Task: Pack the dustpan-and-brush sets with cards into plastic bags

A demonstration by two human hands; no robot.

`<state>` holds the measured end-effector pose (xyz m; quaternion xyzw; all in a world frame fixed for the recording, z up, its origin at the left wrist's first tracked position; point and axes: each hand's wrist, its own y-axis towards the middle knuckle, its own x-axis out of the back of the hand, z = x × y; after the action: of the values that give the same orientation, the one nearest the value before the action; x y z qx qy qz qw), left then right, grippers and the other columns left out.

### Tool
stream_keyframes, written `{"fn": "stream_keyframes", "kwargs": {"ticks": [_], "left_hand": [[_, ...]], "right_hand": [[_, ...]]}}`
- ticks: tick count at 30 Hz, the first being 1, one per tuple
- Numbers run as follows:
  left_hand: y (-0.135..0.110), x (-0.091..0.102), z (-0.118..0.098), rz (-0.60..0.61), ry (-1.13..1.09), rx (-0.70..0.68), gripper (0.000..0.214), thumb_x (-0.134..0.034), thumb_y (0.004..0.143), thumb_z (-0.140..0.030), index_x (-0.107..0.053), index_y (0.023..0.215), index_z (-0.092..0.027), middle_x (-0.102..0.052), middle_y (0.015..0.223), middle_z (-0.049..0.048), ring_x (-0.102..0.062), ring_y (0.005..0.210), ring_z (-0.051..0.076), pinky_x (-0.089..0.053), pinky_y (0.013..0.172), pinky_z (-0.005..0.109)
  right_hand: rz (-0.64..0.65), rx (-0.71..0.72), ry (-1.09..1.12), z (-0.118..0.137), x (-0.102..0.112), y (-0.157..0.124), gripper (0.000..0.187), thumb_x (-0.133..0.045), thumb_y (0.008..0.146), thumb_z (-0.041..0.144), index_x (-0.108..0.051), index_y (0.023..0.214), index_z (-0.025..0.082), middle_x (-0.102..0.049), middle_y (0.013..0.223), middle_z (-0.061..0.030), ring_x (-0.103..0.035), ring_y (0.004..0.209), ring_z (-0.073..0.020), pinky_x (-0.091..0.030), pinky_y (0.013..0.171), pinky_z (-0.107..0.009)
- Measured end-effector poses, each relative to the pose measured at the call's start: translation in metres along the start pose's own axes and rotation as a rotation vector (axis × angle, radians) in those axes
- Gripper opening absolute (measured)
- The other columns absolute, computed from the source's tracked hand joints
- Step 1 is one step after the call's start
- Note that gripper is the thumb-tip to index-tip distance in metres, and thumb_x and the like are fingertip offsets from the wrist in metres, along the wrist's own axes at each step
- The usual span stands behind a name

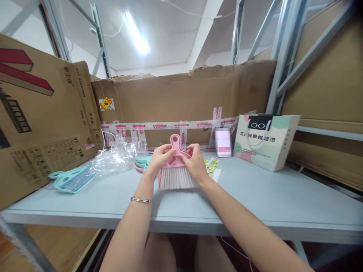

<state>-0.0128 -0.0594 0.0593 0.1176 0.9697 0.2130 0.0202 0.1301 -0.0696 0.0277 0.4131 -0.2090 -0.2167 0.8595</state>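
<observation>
Upright over the table in front of me is a small pink hand brush [178, 178] with pale bristles pointing down, nested against a pink dustpan [159, 180]. Its handle, with a hanging hole, sticks up between my hands. My left hand [159, 160] grips the left side, thumb across the front. On the right side my right hand [195, 164] holds it, thumb pressed on the brush body and fingers curled behind. Most of the dustpan is hidden behind the brush. Just behind my left hand lie further turquoise and pink pieces [140, 163], partly covered.
A turquoise dustpan with a brush [75, 180] lies at the left beside crumpled clear plastic wrapping [116, 156]. Colourful paper [212, 166] sits behind my right hand. A phone [224, 142] and a paper bag [263, 143] stand at the back right. Cardboard boxes [170, 98] border the table [255, 200].
</observation>
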Motion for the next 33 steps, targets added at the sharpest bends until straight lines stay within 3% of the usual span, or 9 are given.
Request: {"fn": "stream_keyframes", "kwargs": {"ticks": [3, 6, 9, 12, 17, 23, 29, 33], "left_hand": [[-0.002, -0.005, -0.004, -0.01, 0.029, -0.039, 0.04, -0.069, 0.066, -0.034, -0.065, 0.098, -0.01, -0.069, 0.092, 0.0098, -0.061, 0.076, 0.015, -0.045, 0.073, 0.027], [-0.005, -0.008, -0.007, 0.005, 0.051, -0.065, 0.04, -0.067, 0.068, -0.034, -0.065, 0.1, -0.01, -0.069, 0.088, 0.0081, -0.06, 0.072, 0.014, -0.045, 0.071, 0.026], [-0.006, -0.007, -0.009, 0.036, 0.094, -0.076, 0.04, -0.064, 0.071, -0.035, -0.065, 0.103, -0.011, -0.068, 0.087, 0.0069, -0.058, 0.069, 0.013, -0.044, 0.068, 0.025], [-0.004, -0.004, -0.007, 0.029, 0.183, -0.112, 0.037, -0.061, 0.073, -0.035, -0.066, 0.104, -0.013, -0.066, 0.09, 0.0056, -0.056, 0.075, 0.013, -0.043, 0.07, 0.024], [-0.001, -0.001, -0.003, -0.006, 0.382, -0.199, 0.034, -0.057, 0.076, -0.033, -0.066, 0.103, -0.014, -0.062, 0.082, 0.0029, -0.053, 0.078, 0.014, -0.04, 0.075, 0.024], [0.0, -0.006, 0.002, -0.069, 0.651, -0.294, 0.028, -0.047, 0.081, -0.03, -0.067, 0.095, -0.015, -0.061, 0.076, 0.002, -0.052, 0.071, 0.014, -0.039, 0.069, 0.024], [0.0, -0.008, 0.004, -0.073, 0.93, -0.419, 0.025, -0.039, 0.086, -0.025, -0.062, 0.08, -0.017, -0.058, 0.071, 0.0033, -0.05, 0.065, 0.014, -0.036, 0.064, 0.024], [-0.003, -0.012, 0.006, -0.079, 1.09, -0.422, 0.027, -0.034, 0.089, -0.023, -0.06, 0.085, -0.017, -0.058, 0.077, 0.0059, -0.052, 0.07, 0.016, -0.036, 0.065, 0.025]], "right_hand": [[-0.027, 0.056, -0.066, -0.003, 0.0, 0.004, 0.026, -0.065, 0.07, 0.038, -0.054, 0.081, 0.018, -0.055, 0.086, -0.007, -0.051, 0.085, -0.0219, -0.042, 0.08, -0.037], [0.048, -0.008, 0.005, -0.005, 0.001, 0.006, 0.029, -0.063, 0.071, 0.04, -0.06, 0.088, 0.018, -0.06, 0.094, -0.0092, -0.054, 0.091, -0.0227, -0.041, 0.084, -0.037], [0.214, -0.099, 0.115, -0.006, 0.002, 0.007, 0.026, -0.054, 0.078, 0.038, -0.063, 0.093, 0.02, -0.067, 0.092, -0.007, -0.06, 0.086, -0.0204, -0.044, 0.079, -0.033], [0.286, -0.141, 0.149, -0.007, 0.003, 0.008, 0.027, -0.046, 0.082, 0.036, -0.066, 0.095, 0.021, -0.069, 0.08, -0.0036, -0.063, 0.072, -0.0184, -0.046, 0.07, -0.03], [0.222, -0.159, 0.212, -0.009, 0.0, 0.006, 0.028, -0.05, 0.08, 0.036, -0.069, 0.093, 0.02, -0.071, 0.081, -0.0029, -0.063, 0.069, -0.0174, -0.047, 0.067, -0.028], [0.139, -0.194, 0.178, -0.007, -0.002, 0.004, 0.027, -0.052, 0.077, 0.037, -0.071, 0.085, 0.019, -0.07, 0.074, -0.0035, -0.061, 0.065, -0.0172, -0.047, 0.066, -0.029], [0.275, -0.329, 0.445, -0.005, 0.002, 0.015, 0.034, -0.057, 0.07, 0.044, -0.072, 0.084, 0.016, -0.069, 0.077, -0.0029, -0.061, 0.069, -0.0162, -0.051, 0.066, -0.03], [0.287, -0.354, 0.47, -0.006, 0.002, 0.018, 0.034, -0.06, 0.067, 0.044, -0.072, 0.08, 0.016, -0.066, 0.07, -0.0013, -0.061, 0.067, -0.0171, -0.052, 0.061, -0.028]]}}
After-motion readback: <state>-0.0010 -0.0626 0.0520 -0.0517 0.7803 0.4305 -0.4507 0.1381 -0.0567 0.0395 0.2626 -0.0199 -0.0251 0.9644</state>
